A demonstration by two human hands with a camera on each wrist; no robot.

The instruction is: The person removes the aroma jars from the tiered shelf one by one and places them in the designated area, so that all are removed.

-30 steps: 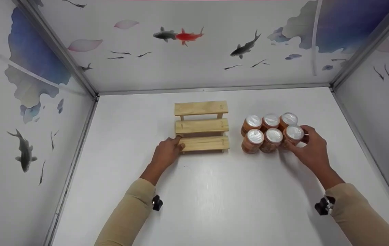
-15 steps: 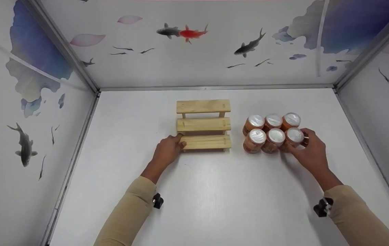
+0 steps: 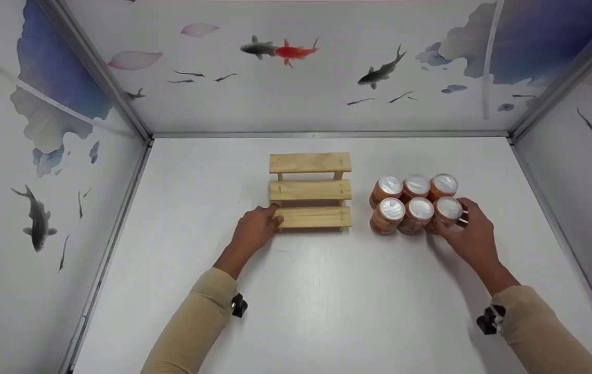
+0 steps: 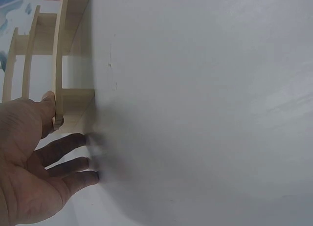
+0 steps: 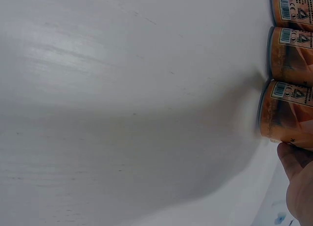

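A three-tier wooden step rack (image 3: 310, 190) stands left of several orange cans with shiny silver tops. At the left end of its lowest step, my left hand (image 3: 254, 228) pinches the board between thumb and index finger. The left wrist view shows the other fingers of that hand (image 4: 29, 167) spread below the step (image 4: 57, 64). My right hand (image 3: 471, 234) holds the front right can (image 3: 449, 210) by its right side. In the right wrist view this can (image 5: 288, 113) stands upright on the table, the thumb (image 5: 289, 160) against it.
The other cans form two close rows, with one can (image 3: 387, 215) at the front left and another (image 3: 442, 187) at the back right. Printed walls (image 3: 327, 104) enclose the white table (image 3: 327, 301) at the back and both sides.
The front right can, in my right hand, has come slightly toward the front and now lines up with its row. My left hand keeps its hold on the rack. The head view has shifted slightly.
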